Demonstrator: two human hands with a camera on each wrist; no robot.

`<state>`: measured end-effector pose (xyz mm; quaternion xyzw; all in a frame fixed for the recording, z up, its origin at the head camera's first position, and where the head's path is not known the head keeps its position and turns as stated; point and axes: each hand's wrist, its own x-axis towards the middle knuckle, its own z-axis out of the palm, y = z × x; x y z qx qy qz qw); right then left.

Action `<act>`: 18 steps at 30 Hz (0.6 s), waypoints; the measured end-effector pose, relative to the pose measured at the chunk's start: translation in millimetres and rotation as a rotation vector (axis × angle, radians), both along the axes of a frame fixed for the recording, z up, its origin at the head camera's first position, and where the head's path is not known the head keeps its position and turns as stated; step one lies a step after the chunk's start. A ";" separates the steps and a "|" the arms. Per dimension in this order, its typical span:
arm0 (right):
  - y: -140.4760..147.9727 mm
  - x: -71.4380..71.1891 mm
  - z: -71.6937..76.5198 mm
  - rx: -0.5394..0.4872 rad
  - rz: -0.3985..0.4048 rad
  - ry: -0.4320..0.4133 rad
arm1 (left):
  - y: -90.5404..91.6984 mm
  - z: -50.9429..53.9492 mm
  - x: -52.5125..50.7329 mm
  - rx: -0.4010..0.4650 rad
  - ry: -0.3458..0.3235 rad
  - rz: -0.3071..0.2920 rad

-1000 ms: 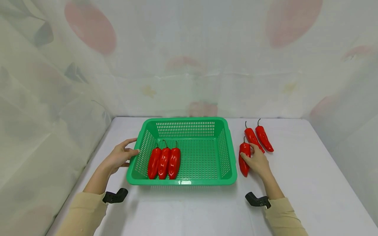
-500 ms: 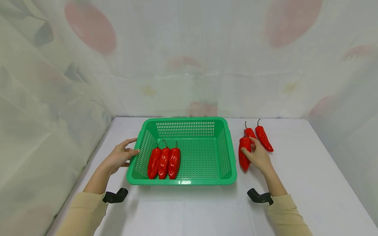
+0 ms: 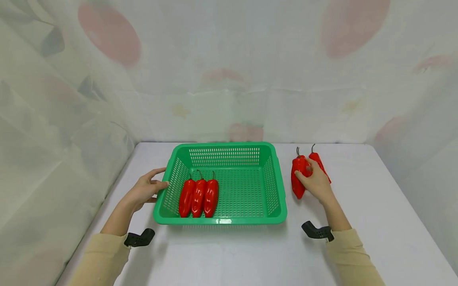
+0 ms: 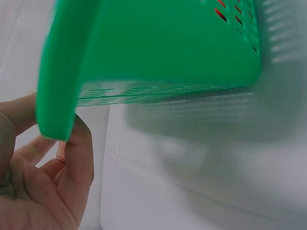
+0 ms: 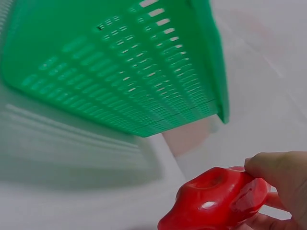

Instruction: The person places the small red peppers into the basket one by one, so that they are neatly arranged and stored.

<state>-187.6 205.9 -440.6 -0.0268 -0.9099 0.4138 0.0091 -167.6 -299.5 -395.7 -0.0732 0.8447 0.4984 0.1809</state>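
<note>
With my left hand (image 3: 143, 190), I grip the left rim of a green plastic basket (image 3: 229, 221), thumb on top and fingers beneath, as the left wrist view shows. Inside the basket, three glossy red chili peppers (image 3: 198, 197) lie side by side at the left, stems pointing away. My right hand (image 3: 316, 180) pinches another red chili pepper (image 3: 297, 180) between thumb and fingers, right of the basket. In the right wrist view this pepper (image 5: 208, 203) appears close up. Behind it a second pepper is mostly hidden; a third pepper (image 3: 323, 169) lies partly behind my hand.
The basket stands on a white-covered table (image 3: 229, 258), its right wall (image 5: 134, 72) close to my right hand. A pale printed curtain (image 3: 229, 79) hangs along the back and sides. Each wrist carries a black mount (image 3: 139, 237).
My right hand has moved away from me with the pepper it pinches, which now overlaps the pepper behind. My left hand and the basket stay put.
</note>
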 end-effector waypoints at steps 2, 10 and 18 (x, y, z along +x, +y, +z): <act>0.2 -2.4 4.1 -0.005 0.000 0.002 | -0.1 -0.1 -0.2 0.001 -0.002 0.001; -1.0 -10.4 21.1 -0.006 0.008 0.012 | 0.7 1.2 -0.1 0.007 -0.002 -0.002; -3.7 -15.5 39.8 0.005 0.009 0.034 | 0.8 2.0 0.2 0.014 0.004 -0.006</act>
